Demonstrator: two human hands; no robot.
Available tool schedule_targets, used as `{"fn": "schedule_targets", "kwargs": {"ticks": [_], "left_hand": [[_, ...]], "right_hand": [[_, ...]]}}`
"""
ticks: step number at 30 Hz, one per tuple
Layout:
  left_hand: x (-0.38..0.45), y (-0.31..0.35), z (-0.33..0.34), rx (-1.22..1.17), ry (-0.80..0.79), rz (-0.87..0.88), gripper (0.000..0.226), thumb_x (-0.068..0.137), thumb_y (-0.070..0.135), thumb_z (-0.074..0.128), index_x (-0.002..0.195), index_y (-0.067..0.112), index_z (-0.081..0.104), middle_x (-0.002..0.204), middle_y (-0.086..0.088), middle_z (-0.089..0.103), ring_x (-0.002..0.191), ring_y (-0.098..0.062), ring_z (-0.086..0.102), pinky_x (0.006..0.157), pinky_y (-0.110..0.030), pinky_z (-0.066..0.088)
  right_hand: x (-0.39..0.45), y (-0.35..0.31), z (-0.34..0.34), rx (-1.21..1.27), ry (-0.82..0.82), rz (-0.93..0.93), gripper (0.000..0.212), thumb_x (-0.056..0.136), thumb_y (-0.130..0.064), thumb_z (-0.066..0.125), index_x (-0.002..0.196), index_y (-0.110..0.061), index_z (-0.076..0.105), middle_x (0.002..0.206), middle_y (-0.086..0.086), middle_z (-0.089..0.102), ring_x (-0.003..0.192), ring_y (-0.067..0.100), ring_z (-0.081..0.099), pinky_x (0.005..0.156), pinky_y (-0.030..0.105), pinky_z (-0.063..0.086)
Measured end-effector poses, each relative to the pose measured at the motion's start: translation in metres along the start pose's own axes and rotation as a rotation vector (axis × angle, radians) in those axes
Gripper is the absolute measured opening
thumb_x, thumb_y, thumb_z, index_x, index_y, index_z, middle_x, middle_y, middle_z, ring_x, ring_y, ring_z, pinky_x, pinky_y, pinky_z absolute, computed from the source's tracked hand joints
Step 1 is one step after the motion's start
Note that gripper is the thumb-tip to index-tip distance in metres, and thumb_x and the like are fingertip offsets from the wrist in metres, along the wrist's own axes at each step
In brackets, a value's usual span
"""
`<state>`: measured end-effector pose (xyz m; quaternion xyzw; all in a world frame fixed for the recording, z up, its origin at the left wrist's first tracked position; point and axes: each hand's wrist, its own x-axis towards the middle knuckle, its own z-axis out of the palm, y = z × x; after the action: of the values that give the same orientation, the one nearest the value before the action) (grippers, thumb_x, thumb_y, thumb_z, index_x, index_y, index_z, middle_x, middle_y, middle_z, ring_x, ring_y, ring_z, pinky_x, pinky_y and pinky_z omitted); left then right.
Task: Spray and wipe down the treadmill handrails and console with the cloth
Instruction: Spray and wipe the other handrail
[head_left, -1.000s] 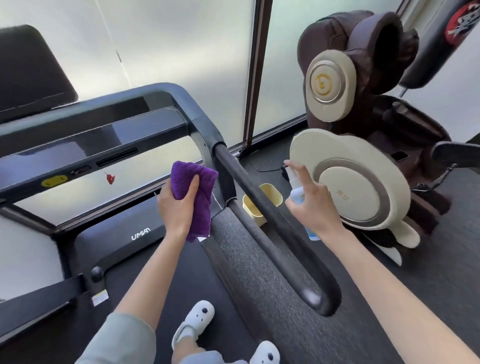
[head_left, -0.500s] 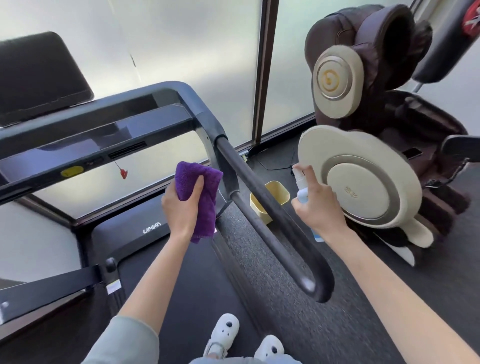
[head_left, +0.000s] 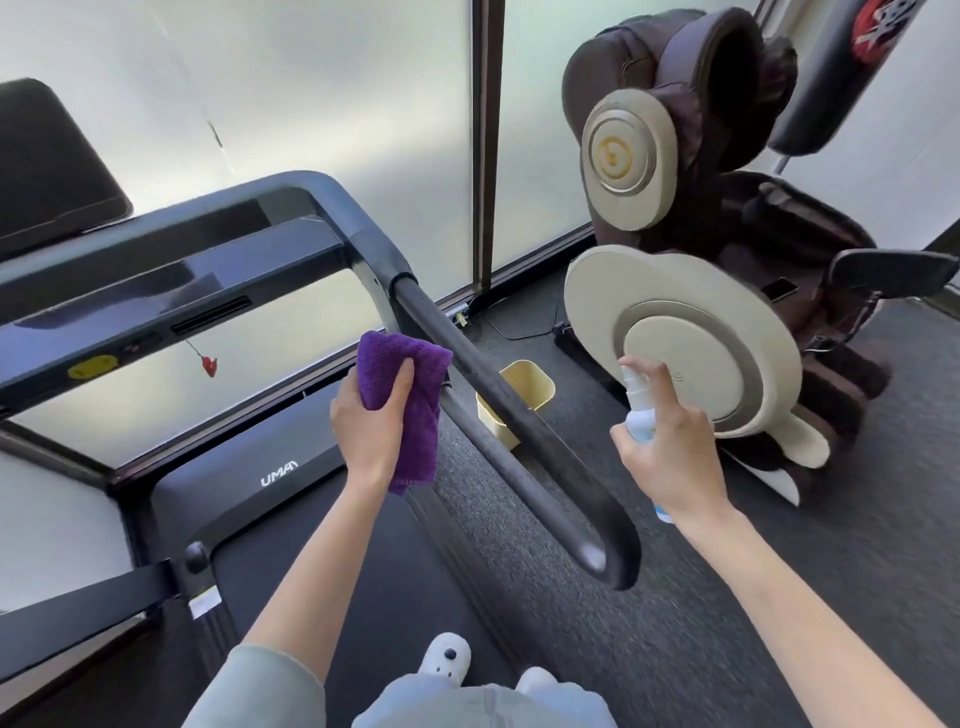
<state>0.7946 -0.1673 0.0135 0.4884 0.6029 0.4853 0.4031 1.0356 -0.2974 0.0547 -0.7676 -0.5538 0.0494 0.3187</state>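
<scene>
My left hand (head_left: 371, 431) grips the purple cloth (head_left: 410, 400) just left of centre frame, fingers curled behind it and the thumb pressed across its front; the cloth is bunched at the top and hangs down past my wrist. It sits just beside the padded right handrail (head_left: 514, 436), which runs diagonally from the treadmill frame down to its curved end in the lower centre, but I cannot tell whether the cloth touches it. My right hand (head_left: 670, 441) is closed around a small spray bottle (head_left: 640, 415) right of centre, on the far side of that handrail, with the forefinger laid over the white nozzle top and the bottle's blue-and-white body mostly hidden in my palm. The console (head_left: 156, 301) stretches across the left of the frame, with a yellow button (head_left: 92, 366) and a red safety clip (head_left: 209, 365) dangling below it. A yellow bin (head_left: 530, 384) stands on the floor behind the handrail, partly hidden by it. A brown massage chair (head_left: 727, 234) with cream panels fills the upper right, behind my right hand. The treadmill belt (head_left: 395, 571) lies below, where my white slippers (head_left: 447, 657) show at the bottom edge.
</scene>
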Motion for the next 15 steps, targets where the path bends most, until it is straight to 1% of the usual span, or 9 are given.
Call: {"fn": "schedule_targets", "kwargs": {"ticks": [2, 3, 5, 7, 9, 12, 15], "left_hand": [[-0.002, 0.0, 0.002, -0.019, 0.006, 0.004, 0.021, 0.079, 0.056, 0.068, 0.081, 0.038, 0.06, 0.083, 0.01, 0.066, 0.083, -0.017, 0.063, 0.083, -0.042, 0.053], [-0.003, -0.001, 0.002, -0.021, 0.008, 0.007, 0.021, 0.078, 0.056, 0.069, 0.08, 0.038, 0.06, 0.082, 0.01, 0.065, 0.081, -0.016, 0.063, 0.082, -0.041, 0.053], [-0.005, -0.002, 0.002, -0.012, 0.01, 0.008, 0.021, 0.078, 0.057, 0.069, 0.08, 0.038, 0.06, 0.081, 0.011, 0.065, 0.081, -0.016, 0.063, 0.082, -0.04, 0.053], [-0.007, -0.004, 0.002, -0.008, 0.009, 0.0, 0.019, 0.079, 0.055, 0.069, 0.08, 0.039, 0.06, 0.082, 0.011, 0.065, 0.083, -0.019, 0.063, 0.083, -0.042, 0.053], [-0.008, -0.006, 0.001, 0.0, 0.008, -0.006, 0.019, 0.08, 0.055, 0.069, 0.081, 0.038, 0.059, 0.084, 0.009, 0.066, 0.085, -0.02, 0.064, 0.084, -0.043, 0.053], [-0.012, -0.008, 0.002, 0.006, 0.004, -0.02, 0.02, 0.079, 0.056, 0.069, 0.081, 0.039, 0.059, 0.089, 0.005, 0.067, 0.088, -0.021, 0.064, 0.086, -0.045, 0.053], [-0.016, -0.011, 0.005, 0.011, 0.004, -0.021, 0.018, 0.079, 0.056, 0.068, 0.083, 0.041, 0.06, 0.09, 0.005, 0.068, 0.088, -0.02, 0.064, 0.087, -0.045, 0.053]], "right_hand": [[-0.004, 0.001, -0.003, -0.003, -0.043, 0.001, 0.072, 0.077, 0.005, 0.062, 0.128, -0.037, 0.032, 0.056, -0.01, 0.035, 0.05, 0.026, 0.037, 0.059, 0.046, 0.052], [-0.006, 0.002, -0.006, -0.005, -0.061, 0.0, 0.073, 0.078, 0.004, 0.062, 0.13, -0.037, 0.031, 0.057, -0.011, 0.035, 0.053, 0.028, 0.039, 0.06, 0.047, 0.053], [-0.012, 0.007, -0.012, 0.005, -0.074, 0.021, 0.074, 0.078, 0.002, 0.062, 0.132, -0.039, 0.031, 0.058, -0.008, 0.041, 0.057, 0.031, 0.043, 0.062, 0.049, 0.053], [-0.022, 0.01, -0.018, 0.017, -0.077, 0.057, 0.077, 0.078, 0.0, 0.064, 0.133, -0.041, 0.03, 0.062, 0.0, 0.052, 0.062, 0.034, 0.051, 0.064, 0.049, 0.053], [-0.035, 0.016, -0.022, 0.027, -0.078, 0.078, 0.08, 0.077, 0.001, 0.066, 0.134, -0.043, 0.032, 0.064, 0.001, 0.056, 0.065, 0.033, 0.054, 0.067, 0.048, 0.053], [-0.058, 0.026, -0.025, 0.043, -0.107, 0.1, 0.078, 0.077, 0.001, 0.068, 0.132, -0.044, 0.036, 0.059, -0.008, 0.051, 0.061, 0.027, 0.053, 0.064, 0.049, 0.053], [-0.075, 0.032, -0.022, 0.074, -0.155, 0.132, 0.077, 0.077, 0.001, 0.067, 0.128, -0.047, 0.036, 0.059, -0.006, 0.055, 0.06, 0.023, 0.054, 0.065, 0.044, 0.053]]}}
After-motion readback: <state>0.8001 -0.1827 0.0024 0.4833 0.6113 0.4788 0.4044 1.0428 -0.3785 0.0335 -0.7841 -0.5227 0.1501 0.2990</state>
